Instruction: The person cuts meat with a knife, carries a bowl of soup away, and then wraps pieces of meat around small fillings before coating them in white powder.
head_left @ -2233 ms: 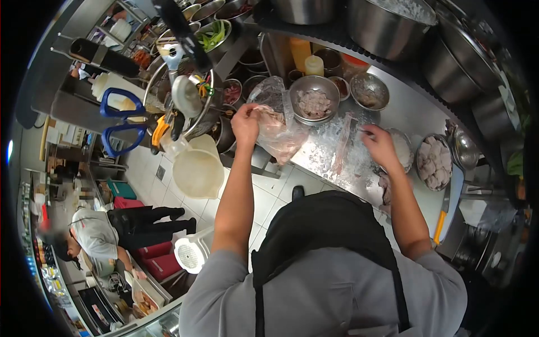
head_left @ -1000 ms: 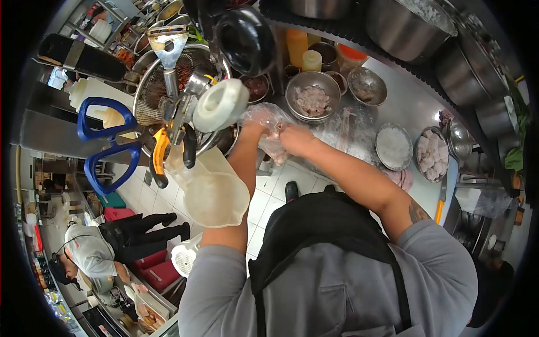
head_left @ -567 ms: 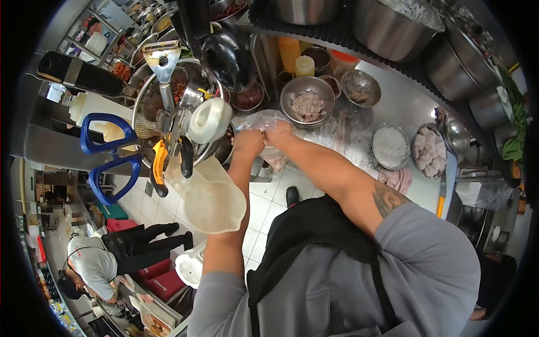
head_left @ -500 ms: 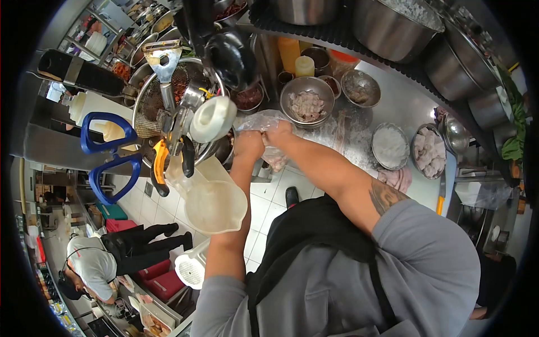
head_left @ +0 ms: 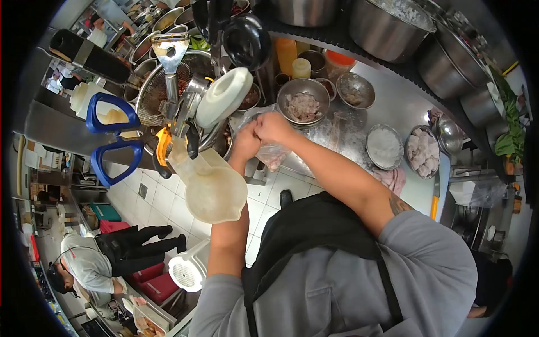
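Note:
A clear plastic bag (head_left: 274, 158) hangs at the edge of the steel counter, with pinkish contents low inside it. My left hand (head_left: 245, 142) is closed on the gathered upper part of the bag. Right against it, my right hand (head_left: 273, 128) also has its fingers curled round the plastic. Just beyond the right hand stands a steel bowl (head_left: 304, 101) of pale raw meat pieces. A translucent measuring jug (head_left: 216, 194) hangs in front of my left forearm and covers part of it.
Blue-handled scissors (head_left: 116, 163), a peeler (head_left: 170, 56) and other tools hang at the left. The counter holds a bowl of white powder (head_left: 384, 147), a bowl of meat (head_left: 424, 150) and a knife (head_left: 435, 205). A co-worker (head_left: 92, 261) bends over at lower left.
Both hands have shifted closer together on the bag's neck, my right hand now overlapping beside the left. The camera view has moved slightly, and the hanging tools have swung a little.

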The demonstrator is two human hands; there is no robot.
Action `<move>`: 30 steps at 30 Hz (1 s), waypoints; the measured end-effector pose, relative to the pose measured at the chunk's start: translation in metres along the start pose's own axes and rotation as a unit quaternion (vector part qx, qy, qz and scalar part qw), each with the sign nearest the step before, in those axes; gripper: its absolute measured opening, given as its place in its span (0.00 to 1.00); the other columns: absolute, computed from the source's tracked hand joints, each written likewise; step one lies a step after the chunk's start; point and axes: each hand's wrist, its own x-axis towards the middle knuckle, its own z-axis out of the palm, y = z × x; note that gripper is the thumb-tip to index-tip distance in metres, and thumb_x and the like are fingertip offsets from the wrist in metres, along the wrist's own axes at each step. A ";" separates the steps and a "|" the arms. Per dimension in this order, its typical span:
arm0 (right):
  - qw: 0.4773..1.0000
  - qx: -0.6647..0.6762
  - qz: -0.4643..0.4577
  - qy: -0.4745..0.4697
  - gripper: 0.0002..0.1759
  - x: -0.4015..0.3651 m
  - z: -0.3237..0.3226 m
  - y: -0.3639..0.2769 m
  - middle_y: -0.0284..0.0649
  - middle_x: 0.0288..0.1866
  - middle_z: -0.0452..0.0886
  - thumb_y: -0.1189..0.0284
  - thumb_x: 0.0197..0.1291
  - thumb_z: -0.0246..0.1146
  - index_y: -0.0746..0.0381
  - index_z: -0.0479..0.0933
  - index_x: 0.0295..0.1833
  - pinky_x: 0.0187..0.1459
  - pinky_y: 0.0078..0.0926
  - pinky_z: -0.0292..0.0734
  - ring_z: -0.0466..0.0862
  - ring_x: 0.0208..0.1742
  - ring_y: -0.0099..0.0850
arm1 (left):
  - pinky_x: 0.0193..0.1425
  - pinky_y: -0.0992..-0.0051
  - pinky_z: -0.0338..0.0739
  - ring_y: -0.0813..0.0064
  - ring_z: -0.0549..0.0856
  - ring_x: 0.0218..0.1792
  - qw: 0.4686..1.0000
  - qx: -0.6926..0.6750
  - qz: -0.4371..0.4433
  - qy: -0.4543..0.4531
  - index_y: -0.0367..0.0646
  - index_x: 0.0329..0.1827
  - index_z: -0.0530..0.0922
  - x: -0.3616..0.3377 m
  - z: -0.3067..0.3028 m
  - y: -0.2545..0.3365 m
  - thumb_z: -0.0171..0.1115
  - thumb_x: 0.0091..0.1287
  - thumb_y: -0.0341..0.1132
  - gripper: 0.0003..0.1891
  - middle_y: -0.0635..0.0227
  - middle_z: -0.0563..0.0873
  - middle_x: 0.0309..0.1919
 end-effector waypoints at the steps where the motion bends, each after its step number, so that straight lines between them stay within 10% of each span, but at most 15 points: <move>1: 0.999 0.036 0.012 -0.002 0.14 -0.003 -0.016 -0.008 0.51 0.34 0.85 0.62 0.53 0.64 0.62 0.84 0.33 0.42 0.42 0.81 0.86 0.38 0.46 | 0.51 0.61 0.77 0.57 0.85 0.45 0.996 -0.078 -0.028 -0.016 0.40 0.51 0.80 0.003 0.001 -0.002 0.59 0.65 0.31 0.13 0.54 0.86 0.44; 4: 0.977 0.202 0.059 -0.010 0.13 0.003 -0.048 -0.010 0.49 0.30 0.86 0.66 0.55 0.61 0.66 0.82 0.31 0.38 0.36 0.81 0.86 0.32 0.42 | 0.48 0.75 0.76 0.76 0.83 0.39 0.918 -0.369 -0.143 -0.033 0.37 0.53 0.80 0.008 -0.001 0.004 0.61 0.69 0.29 0.11 0.64 0.87 0.40; 10: 0.847 0.498 0.155 -0.106 0.13 0.004 -0.074 0.004 0.40 0.31 0.84 0.66 0.60 0.55 0.64 0.79 0.33 0.30 0.27 0.78 0.84 0.29 0.30 | 0.41 0.78 0.76 0.82 0.81 0.35 0.875 -0.447 -0.183 -0.040 0.38 0.49 0.81 0.008 -0.027 0.030 0.61 0.70 0.31 0.09 0.70 0.85 0.35; 17: 0.877 0.453 0.122 -0.104 0.14 0.008 -0.085 0.016 0.45 0.31 0.85 0.67 0.57 0.54 0.67 0.79 0.32 0.33 0.39 0.80 0.85 0.30 0.38 | 0.40 0.78 0.73 0.82 0.79 0.34 0.954 -0.247 -0.167 0.012 0.38 0.45 0.81 0.015 -0.027 0.017 0.61 0.69 0.32 0.08 0.71 0.85 0.34; 20: 0.992 0.003 -0.093 -0.090 0.12 -0.002 -0.099 0.004 0.48 0.37 0.86 0.69 0.56 0.59 0.64 0.82 0.40 0.39 0.35 0.80 0.87 0.37 0.39 | 0.46 0.70 0.77 0.68 0.85 0.39 0.982 -0.101 -0.154 0.043 0.39 0.49 0.82 0.021 -0.029 0.026 0.59 0.68 0.33 0.11 0.62 0.88 0.39; 25: 0.967 -0.202 0.064 -0.140 0.16 0.006 -0.142 0.037 0.50 0.47 0.86 0.68 0.56 0.61 0.62 0.85 0.48 0.51 0.38 0.79 0.86 0.50 0.43 | 0.57 0.57 0.76 0.46 0.83 0.52 0.985 0.130 -0.099 -0.047 0.45 0.56 0.83 0.014 -0.023 0.044 0.54 0.68 0.34 0.16 0.49 0.86 0.50; 30: 0.908 -0.394 0.049 -0.135 0.17 -0.012 -0.102 0.086 0.49 0.54 0.85 0.68 0.57 0.64 0.65 0.85 0.49 0.54 0.38 0.80 0.84 0.56 0.43 | 0.54 0.58 0.78 0.49 0.85 0.47 0.996 0.052 -0.074 0.005 0.42 0.52 0.84 -0.001 -0.019 0.060 0.57 0.67 0.33 0.14 0.50 0.87 0.46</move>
